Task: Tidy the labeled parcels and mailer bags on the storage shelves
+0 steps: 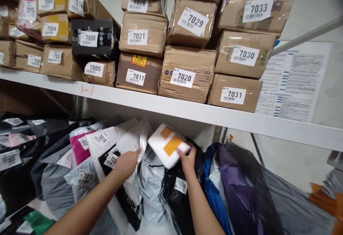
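My bare forearms [92, 199] are nearest, reaching up toward the white shelf beam [150, 102] that crosses the view. Below the beam, my right hand [187, 156] is closed on a corner of a white parcel [160, 149], thumb on its front face and fingers behind, which seems enough for a small, boxy thing. The parcel is tilted and slightly blurred, with orange tape [173, 145] across it. My left hand [127, 165], also below the beam, has its fingers curled closed on the edge of a translucent mailer [130, 140], probably to hold it aside; how firmly, I cannot tell.

Under the beam, around both hands, soft mailers are packed side by side: a pale grey one [152, 185], a black one labelled 7028 [171, 195], a blue one [210, 174] and a purple one [238, 188]. They likely lean together because they are too limp to stand alone. Above the beam, cardboard boxes, among them 7020 [184, 84] and 7031 [234, 90], are stacked with numbered labels facing out, presumably for easy reading. Behind the beam, toward its right end, hangs a printed sheet [297, 84].
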A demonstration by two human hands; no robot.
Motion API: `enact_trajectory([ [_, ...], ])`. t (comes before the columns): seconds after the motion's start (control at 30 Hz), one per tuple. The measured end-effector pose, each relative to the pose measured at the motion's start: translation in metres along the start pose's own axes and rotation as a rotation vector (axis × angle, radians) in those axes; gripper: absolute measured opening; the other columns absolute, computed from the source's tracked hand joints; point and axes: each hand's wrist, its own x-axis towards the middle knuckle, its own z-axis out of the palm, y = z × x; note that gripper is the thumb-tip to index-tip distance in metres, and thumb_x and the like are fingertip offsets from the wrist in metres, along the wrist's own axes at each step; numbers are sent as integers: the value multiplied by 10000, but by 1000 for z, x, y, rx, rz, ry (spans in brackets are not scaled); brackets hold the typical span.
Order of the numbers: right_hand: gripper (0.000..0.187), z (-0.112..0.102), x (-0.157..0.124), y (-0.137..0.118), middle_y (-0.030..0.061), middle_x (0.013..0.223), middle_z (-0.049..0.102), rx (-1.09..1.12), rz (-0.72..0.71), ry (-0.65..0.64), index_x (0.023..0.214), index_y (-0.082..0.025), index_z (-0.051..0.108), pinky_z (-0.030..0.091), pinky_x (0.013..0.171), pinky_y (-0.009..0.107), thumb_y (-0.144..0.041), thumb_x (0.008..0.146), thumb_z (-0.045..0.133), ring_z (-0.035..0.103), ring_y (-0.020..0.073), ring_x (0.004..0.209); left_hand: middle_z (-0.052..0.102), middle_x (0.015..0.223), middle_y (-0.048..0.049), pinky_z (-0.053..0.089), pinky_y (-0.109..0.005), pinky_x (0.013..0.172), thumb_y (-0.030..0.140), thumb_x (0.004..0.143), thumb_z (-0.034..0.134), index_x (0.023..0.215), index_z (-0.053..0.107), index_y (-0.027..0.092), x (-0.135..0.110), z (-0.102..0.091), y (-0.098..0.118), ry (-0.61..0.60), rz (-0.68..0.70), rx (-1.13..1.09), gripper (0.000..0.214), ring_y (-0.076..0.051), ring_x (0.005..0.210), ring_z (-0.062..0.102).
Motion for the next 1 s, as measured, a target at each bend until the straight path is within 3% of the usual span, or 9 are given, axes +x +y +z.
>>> enact_trajectory([
  [0.13, 745, -31, 16, -23, 129, 1103, 572, 293, 81, 153, 1262, -163, 352, 509, 854, 487, -623, 676, 314, 594, 289, 983, 638, 1111, -261, 472, -461, 833, -24, 851, 175, 1450, 379, 66, 10, -22, 9, 130, -83, 79, 640, -349, 1040, 625],
  [0.23, 724, -55, 17, -47, 100, 1110, 617, 487, 3, 218, 1320, -191, 394, 497, 900, 472, -575, 709, 352, 603, 292, 1023, 503, 1301, -290, 419, -460, 936, 19, 886, 161, 1381, 443, 1, 4, -15, 36, 254, -40, 132, 570, -365, 1207, 502],
  [0.3, 724, -67, 12, -55, 105, 1110, 631, 579, -18, 259, 1335, -184, 423, 503, 884, 478, -532, 701, 422, 609, 307, 1022, 537, 1252, -269, 452, -435, 905, 229, 968, 248, 1323, 501, 20, -3, 4, 57, 199, -24, 35, 483, -364, 1144, 550],
  [0.4, 733, -77, 4, -55, 114, 1112, 641, 614, 8, 315, 1320, -164, 459, 516, 839, 468, -533, 686, 467, 618, 309, 989, 572, 1201, -314, 479, -455, 867, 511, 934, 400, 1368, 410, -34, -5, 42, 71, -26, -107, -175, 696, -392, 1049, 622],
  [0.53, 763, -74, -5, -44, 99, 1073, 661, 691, 131, 420, 1243, -148, 527, 510, 767, 405, -554, 597, 549, 624, 280, 914, 685, 1137, -138, 464, -284, 890, 335, 960, 429, 1294, 490, 111, 15, 68, 54, -74, 4, -276, 406, -228, 1067, 645],
  [0.6, 763, -71, -8, -40, 81, 1089, 665, 735, 171, 420, 1233, -172, 545, 503, 752, 375, -546, 570, 586, 619, 266, 920, 706, 1105, -57, 457, -245, 883, 309, 979, 393, 1239, 523, 192, 20, 62, 43, -4, 71, -304, 313, -178, 1058, 646],
  [0.7, 781, -68, -11, -36, 52, 1160, 657, 777, 229, 411, 1237, -210, 564, 503, 774, 359, -562, 542, 626, 613, 260, 966, 720, 1019, -45, 486, -315, 834, 292, 971, 402, 1203, 568, 227, 12, 41, 39, 68, 117, -169, 293, -225, 981, 668],
  [0.87, 791, -72, -19, -33, 24, 1238, 637, 795, 170, 431, 1238, -229, 585, 495, 889, 379, -587, 534, 621, 583, 263, 1109, 564, 1275, -212, 386, -494, 993, 67, 913, 331, 1175, 625, 91, 4, 27, 86, 155, 94, 18, 395, -357, 1248, 488],
  [1.0, 768, -79, -24, -26, 4, 1247, 634, 819, 152, 447, 1255, -255, 581, 471, 977, 422, -601, 570, 609, 561, 270, 1165, 638, 1151, -190, 467, -379, 914, -3, 908, 272, 1197, 603, 64, 32, 47, 132, 72, 44, -5, 445, -251, 1092, 616],
])
